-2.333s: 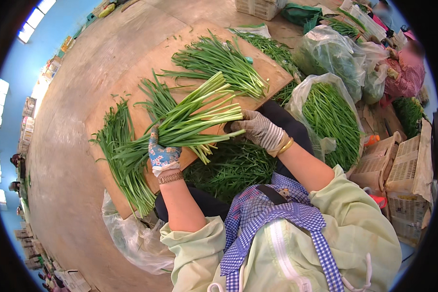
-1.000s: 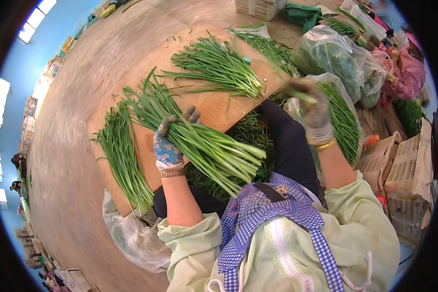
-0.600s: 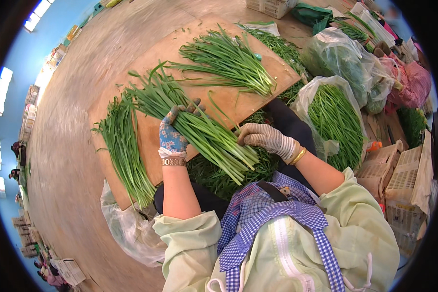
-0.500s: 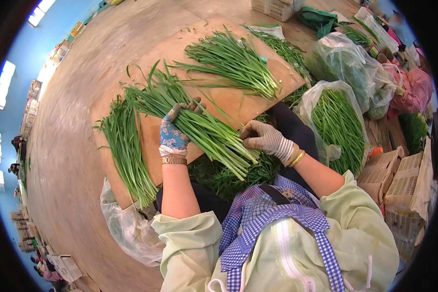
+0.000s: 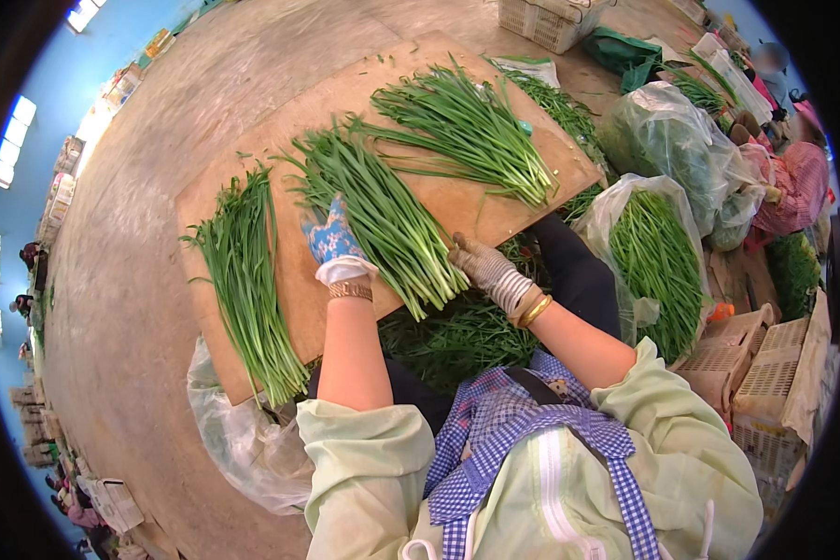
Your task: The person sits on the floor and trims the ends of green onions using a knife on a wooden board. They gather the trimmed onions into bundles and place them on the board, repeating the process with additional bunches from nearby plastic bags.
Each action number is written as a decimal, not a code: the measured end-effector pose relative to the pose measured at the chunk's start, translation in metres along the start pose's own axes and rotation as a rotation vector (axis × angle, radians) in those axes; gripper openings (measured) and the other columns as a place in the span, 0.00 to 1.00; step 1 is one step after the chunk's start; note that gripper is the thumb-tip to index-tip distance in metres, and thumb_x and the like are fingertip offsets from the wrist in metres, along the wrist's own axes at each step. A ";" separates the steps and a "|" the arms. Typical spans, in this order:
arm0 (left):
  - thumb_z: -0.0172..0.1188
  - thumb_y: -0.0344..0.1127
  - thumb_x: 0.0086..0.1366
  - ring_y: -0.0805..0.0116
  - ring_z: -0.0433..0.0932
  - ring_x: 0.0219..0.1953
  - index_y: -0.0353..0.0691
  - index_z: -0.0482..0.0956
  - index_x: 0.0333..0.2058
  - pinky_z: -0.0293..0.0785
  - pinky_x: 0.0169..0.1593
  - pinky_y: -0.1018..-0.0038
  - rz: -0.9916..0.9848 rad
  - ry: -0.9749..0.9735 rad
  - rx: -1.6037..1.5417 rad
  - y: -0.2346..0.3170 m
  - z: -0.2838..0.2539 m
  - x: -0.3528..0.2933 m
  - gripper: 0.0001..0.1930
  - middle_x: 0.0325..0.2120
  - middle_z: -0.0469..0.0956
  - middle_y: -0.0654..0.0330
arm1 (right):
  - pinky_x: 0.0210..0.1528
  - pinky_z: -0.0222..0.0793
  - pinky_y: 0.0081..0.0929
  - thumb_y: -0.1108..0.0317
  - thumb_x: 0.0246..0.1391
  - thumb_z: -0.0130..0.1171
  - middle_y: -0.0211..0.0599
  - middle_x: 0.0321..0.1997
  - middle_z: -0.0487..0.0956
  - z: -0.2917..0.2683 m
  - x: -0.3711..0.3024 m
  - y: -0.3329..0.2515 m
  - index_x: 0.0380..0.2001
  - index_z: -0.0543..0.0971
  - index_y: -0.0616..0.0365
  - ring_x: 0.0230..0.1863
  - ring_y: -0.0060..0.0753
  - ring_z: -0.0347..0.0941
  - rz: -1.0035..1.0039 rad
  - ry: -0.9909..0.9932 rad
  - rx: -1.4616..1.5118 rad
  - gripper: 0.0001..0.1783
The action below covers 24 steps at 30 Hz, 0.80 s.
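Bundles: 3 | board: 1 | left hand: fingers spread, beside middle bundle | right hand: fingers at stems, grip unclear

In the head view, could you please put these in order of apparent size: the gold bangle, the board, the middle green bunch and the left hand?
1. Board, clearly largest
2. Middle green bunch
3. Left hand
4. Gold bangle

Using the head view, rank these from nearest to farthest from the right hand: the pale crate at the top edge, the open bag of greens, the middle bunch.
From the right hand:
1. Middle bunch: on the board, just left of the hand, its stem ends beside it.
2. Open bag of greens: to the right.
3. Pale crate: beyond the board.
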<state>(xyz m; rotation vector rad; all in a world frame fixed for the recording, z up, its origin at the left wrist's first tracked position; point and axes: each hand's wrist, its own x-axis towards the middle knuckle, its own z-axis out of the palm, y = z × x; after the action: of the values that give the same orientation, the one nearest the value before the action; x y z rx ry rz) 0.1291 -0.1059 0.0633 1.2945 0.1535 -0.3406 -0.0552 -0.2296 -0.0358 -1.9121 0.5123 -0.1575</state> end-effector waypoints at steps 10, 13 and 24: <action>0.64 0.48 0.50 0.50 0.50 0.62 0.23 0.45 0.58 0.48 0.63 0.68 0.154 0.074 0.771 -0.059 0.005 -0.042 0.49 0.60 0.48 0.40 | 0.46 0.66 0.37 0.60 0.49 0.49 0.54 0.43 0.73 0.027 0.006 -0.076 0.49 0.67 0.55 0.45 0.54 0.69 0.041 -0.032 -0.151 0.23; 0.68 0.48 0.44 0.50 0.54 0.60 0.20 0.50 0.56 0.50 0.62 0.69 0.284 0.158 0.980 -0.071 0.007 -0.037 0.50 0.57 0.54 0.38 | 0.44 0.67 0.37 0.60 0.50 0.50 0.53 0.41 0.75 0.017 0.006 -0.084 0.50 0.68 0.54 0.42 0.51 0.71 0.117 -0.192 -0.149 0.23; 0.65 0.42 0.47 0.54 0.45 0.64 0.29 0.44 0.60 0.42 0.66 0.69 0.160 0.149 1.053 -0.060 0.005 -0.035 0.49 0.62 0.45 0.46 | 0.52 0.64 0.34 0.46 0.35 0.65 0.49 0.54 0.66 -0.144 0.040 -0.065 0.61 0.52 0.51 0.51 0.48 0.67 0.231 0.462 -0.970 0.52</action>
<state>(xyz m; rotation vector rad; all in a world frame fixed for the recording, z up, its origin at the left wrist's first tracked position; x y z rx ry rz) 0.0756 -0.1190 0.0201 2.3603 -0.0212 -0.1768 -0.0502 -0.3489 0.0751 -2.7381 1.2862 -0.2255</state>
